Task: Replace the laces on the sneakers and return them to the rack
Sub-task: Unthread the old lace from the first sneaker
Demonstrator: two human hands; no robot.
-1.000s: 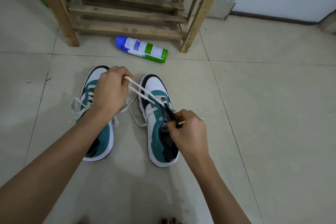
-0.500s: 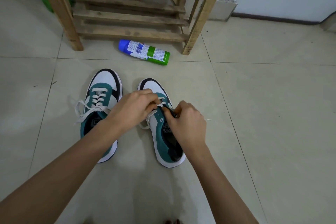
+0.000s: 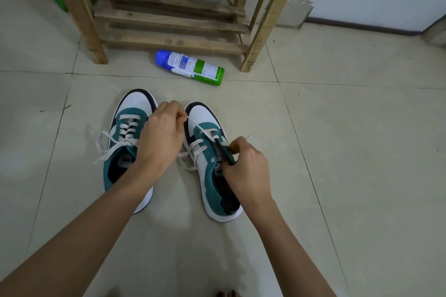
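Both sneakers stood side by side on the tiled floor [image 3: 350,152], toes toward the wooden rack [image 3: 169,19], well short of it. The left sneaker [image 3: 130,113] was laced up its front, its loose lace ends [image 3: 106,142] trailing off its left side onto the floor.

Your left grip [image 3: 161,137] hung over the gap between the two shoes, fingers curled, pinching one end of the white lace [image 3: 193,123]. That strand ran taut from your fingertips down to the front eyelets of the right sneaker [image 3: 207,116]. Only its lower eyelets carried lace, and a slack loop lay against the floor on its left side.

Your right grip [image 3: 246,166] was closed on the right sneaker's dark tongue edge, near the upper eyelets, with the shoe tipped a little to one side. A thin white lace tip poked out just beyond your knuckles; I could not tell whether you held it too.

A spray can [image 3: 190,67] with a blue cap and a green base lay on its side in front of the rack's lowest slats, near its right front leg.
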